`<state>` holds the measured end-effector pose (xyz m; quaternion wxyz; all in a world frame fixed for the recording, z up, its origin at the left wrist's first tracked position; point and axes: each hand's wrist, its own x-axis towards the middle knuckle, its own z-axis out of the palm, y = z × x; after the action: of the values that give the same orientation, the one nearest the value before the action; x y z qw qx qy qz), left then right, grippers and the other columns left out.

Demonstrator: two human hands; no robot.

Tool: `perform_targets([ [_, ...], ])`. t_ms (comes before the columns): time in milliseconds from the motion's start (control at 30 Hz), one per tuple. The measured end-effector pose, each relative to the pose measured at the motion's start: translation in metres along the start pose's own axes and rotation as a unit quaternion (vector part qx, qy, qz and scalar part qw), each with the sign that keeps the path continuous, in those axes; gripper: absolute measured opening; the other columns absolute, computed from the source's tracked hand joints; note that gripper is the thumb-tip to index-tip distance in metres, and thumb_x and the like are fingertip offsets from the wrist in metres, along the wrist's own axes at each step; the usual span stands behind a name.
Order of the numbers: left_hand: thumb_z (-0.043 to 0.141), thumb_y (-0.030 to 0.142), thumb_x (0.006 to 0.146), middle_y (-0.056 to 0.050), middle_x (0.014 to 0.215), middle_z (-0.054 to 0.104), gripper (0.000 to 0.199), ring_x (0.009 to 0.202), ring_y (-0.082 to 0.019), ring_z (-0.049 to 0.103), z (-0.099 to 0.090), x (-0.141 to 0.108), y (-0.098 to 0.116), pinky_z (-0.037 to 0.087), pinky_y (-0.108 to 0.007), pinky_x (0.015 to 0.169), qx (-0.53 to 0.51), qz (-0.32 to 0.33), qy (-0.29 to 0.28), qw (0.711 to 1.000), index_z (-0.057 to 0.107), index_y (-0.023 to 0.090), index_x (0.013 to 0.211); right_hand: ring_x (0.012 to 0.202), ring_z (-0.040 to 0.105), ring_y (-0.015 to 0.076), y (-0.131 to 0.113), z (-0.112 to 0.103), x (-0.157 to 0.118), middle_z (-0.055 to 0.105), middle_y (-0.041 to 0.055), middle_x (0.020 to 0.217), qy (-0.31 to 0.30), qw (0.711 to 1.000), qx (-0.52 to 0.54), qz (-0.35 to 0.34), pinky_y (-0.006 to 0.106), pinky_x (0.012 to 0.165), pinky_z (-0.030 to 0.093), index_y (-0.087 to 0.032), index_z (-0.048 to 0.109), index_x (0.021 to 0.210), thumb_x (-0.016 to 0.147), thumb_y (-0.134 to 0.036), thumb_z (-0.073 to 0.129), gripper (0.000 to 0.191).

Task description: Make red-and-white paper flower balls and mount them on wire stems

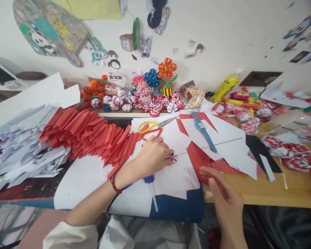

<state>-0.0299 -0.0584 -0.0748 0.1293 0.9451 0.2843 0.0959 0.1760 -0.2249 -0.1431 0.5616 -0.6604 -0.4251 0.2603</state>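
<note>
My left hand (pixel 157 154) reaches over white paper (pixel 176 180), its fingers closed on a small red and white paper flower (pixel 171 157) at the end of a thin wire (pixel 209 146). The wire runs right across the paper. To the right, my right hand (pixel 224 192) hovers near the table's front edge with its fingers apart and nothing in it. Scissors (pixel 155 129) with yellow and orange handles lie just beyond my left hand. Beneath my left wrist, a blue tool (pixel 149 179) is partly hidden, beside a clear glue stick (pixel 154 199).
Folded red strips (pixel 85 133) and white strips (pixel 28 138) pile up at the left. A blue watch (pixel 202 129) lies on paper. Finished paper flowers (pixel 155 107), a yellow bottle (pixel 226 84) and a flowerpot (pixel 167 90) stand behind. More flowers (pixel 290 150) lie right.
</note>
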Motion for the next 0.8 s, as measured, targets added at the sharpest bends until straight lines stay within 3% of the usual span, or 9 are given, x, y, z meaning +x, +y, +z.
perform_targets([
  [233, 0.076, 0.041, 0.082, -0.003, 0.088, 0.077, 0.023, 0.089, -0.022, 0.062, 0.001, 0.002, 0.0, 0.034, -0.037, 0.078, -0.001, 0.004, 0.003, 1.0, 0.076, 0.023, 0.095, 0.107, 0.065, 0.0222, -0.004, 0.001, 0.0, 0.067, 0.0067, 0.121, -0.032, 0.998, -0.019, -0.044, 0.034, 0.09, 0.054, -0.028, 0.068, 0.118, 0.089, -0.03, 0.066, 0.029],
  [400, 0.076, 0.041, 0.082, -0.002, 0.088, 0.077, 0.022, 0.089, -0.022, 0.063, 0.001, 0.003, 0.0, 0.034, -0.037, 0.077, 0.004, 0.005, 0.001, 1.0, 0.076, 0.023, 0.095, 0.092, 0.066, 0.02, 0.0, 0.001, -0.002, 0.071, 0.0051, 0.096, 0.025, 0.996, -0.066, -0.051, 0.031, 0.082, 0.052, -0.022, 0.07, 0.092, 0.088, -0.031, 0.066, 0.01],
  [533, 0.076, 0.041, 0.081, -0.002, 0.086, 0.077, 0.022, 0.088, -0.022, 0.063, 0.001, 0.002, 0.001, 0.034, -0.036, 0.075, 0.007, 0.003, -0.003, 1.0, 0.076, 0.023, 0.094, 0.074, 0.064, 0.0176, 0.003, -0.003, -0.005, 0.068, 0.0024, 0.077, 0.053, 0.994, -0.095, -0.005, 0.028, 0.071, 0.049, -0.02, 0.066, 0.08, 0.091, -0.039, 0.062, 0.022],
  [800, 0.075, 0.04, 0.082, -0.003, 0.088, 0.077, 0.021, 0.091, -0.022, 0.064, -0.002, 0.002, 0.001, 0.034, -0.036, 0.077, 0.004, 0.002, 0.001, 1.0, 0.077, 0.023, 0.095, 0.051, 0.052, 0.0119, -0.008, 0.0, -0.007, 0.054, -0.0013, 0.052, 0.044, 0.994, -0.088, 0.045, 0.025, 0.054, 0.04, -0.019, 0.051, 0.054, 0.092, -0.048, 0.059, 0.048],
])
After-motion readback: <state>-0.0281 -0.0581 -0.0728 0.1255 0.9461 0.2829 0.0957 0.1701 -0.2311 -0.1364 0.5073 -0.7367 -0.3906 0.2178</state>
